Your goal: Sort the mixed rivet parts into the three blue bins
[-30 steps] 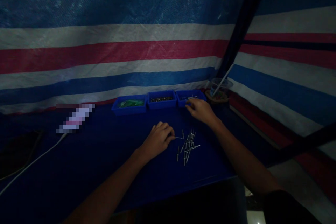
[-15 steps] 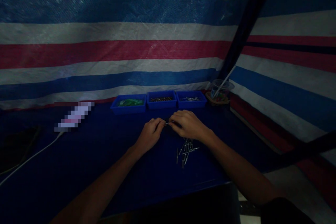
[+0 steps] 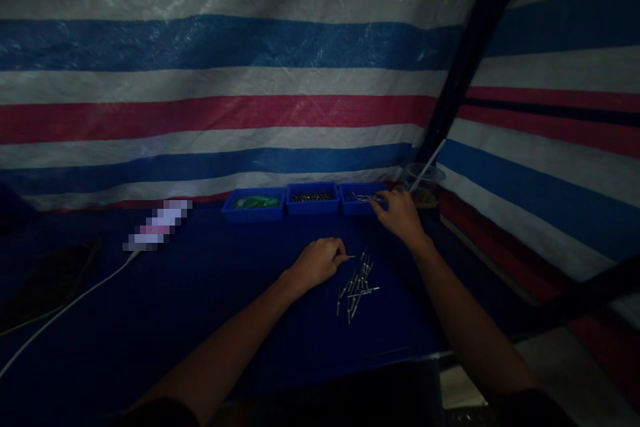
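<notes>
My left hand [image 3: 323, 260] is closed above the blue table, its thumb and fingers pinching a thin metal pin [image 3: 351, 256] whose end pokes out to the right. My right hand [image 3: 400, 213] reaches over the right blue tray [image 3: 357, 208]. Its thumb and fingertips are slightly apart at the loose metal pins [image 3: 364, 198] inside; whether one is gripped is unclear. Between my forearms lies a loose pile of thin metal pins with thicker collars [image 3: 357, 287], just right of my left hand.
A middle blue tray [image 3: 313, 209] holds small brassy pieces; the left blue tray [image 3: 254, 215] holds something green. A clear plastic cup [image 3: 425, 177] with a straw stands at the back right. At left are a pixelated pale object [image 3: 160, 225], its white cable [image 3: 95, 287] and a dark flat object [image 3: 50, 280].
My hands have parted from where they met around a pin. My right hand has moved away to the right tray; my left has shifted right and nearer me, keeping a pin. The view has tilted up.
</notes>
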The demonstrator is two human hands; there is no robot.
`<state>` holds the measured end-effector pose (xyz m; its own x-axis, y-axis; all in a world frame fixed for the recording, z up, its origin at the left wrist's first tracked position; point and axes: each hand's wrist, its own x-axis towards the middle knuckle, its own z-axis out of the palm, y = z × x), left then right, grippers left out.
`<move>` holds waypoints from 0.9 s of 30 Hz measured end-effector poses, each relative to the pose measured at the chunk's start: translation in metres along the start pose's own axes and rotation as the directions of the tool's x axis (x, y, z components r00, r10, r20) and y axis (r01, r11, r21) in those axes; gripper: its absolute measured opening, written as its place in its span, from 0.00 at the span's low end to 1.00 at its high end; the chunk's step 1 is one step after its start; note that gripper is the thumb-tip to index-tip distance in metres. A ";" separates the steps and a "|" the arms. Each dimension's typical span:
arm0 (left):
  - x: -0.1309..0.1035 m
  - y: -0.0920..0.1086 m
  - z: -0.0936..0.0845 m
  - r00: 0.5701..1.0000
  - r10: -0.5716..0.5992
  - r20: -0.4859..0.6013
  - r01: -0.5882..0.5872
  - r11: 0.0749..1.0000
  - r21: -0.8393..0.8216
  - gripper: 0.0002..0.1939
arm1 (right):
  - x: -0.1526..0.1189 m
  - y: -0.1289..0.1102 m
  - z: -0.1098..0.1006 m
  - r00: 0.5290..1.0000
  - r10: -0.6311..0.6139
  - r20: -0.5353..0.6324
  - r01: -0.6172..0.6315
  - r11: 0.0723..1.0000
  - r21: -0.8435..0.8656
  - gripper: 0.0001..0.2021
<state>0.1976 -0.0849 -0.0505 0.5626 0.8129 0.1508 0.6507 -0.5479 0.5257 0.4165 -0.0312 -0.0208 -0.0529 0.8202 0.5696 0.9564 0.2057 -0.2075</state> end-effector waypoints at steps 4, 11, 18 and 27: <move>-0.002 -0.007 0.002 0.992 -0.026 -0.123 0.016 0.996 -0.088 0.11 | -0.012 -0.028 -0.004 0.965 -0.209 0.159 0.161 0.949 0.271 0.15; -0.005 -0.010 0.000 0.960 -0.149 -0.239 0.097 0.972 -0.215 0.14 | -0.026 -0.067 -0.015 0.823 -0.494 0.280 0.327 0.816 0.477 0.07; -0.004 -0.011 -0.001 0.942 -0.188 -0.279 0.087 0.937 -0.337 0.17 | -0.025 -0.064 -0.022 0.810 -0.505 0.298 0.346 0.822 0.452 0.03; -0.006 -0.010 0.002 0.931 -0.227 -0.286 0.082 0.893 -0.443 0.20 | -0.021 -0.052 -0.042 0.762 -0.182 -0.621 0.418 0.871 0.258 0.05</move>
<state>0.1885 -0.0850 -0.0579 0.2304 0.9377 0.2602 0.4005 -0.3351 0.8528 0.3804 -0.0815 0.0117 -0.0361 0.2565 0.9659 0.7366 0.6600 -0.1477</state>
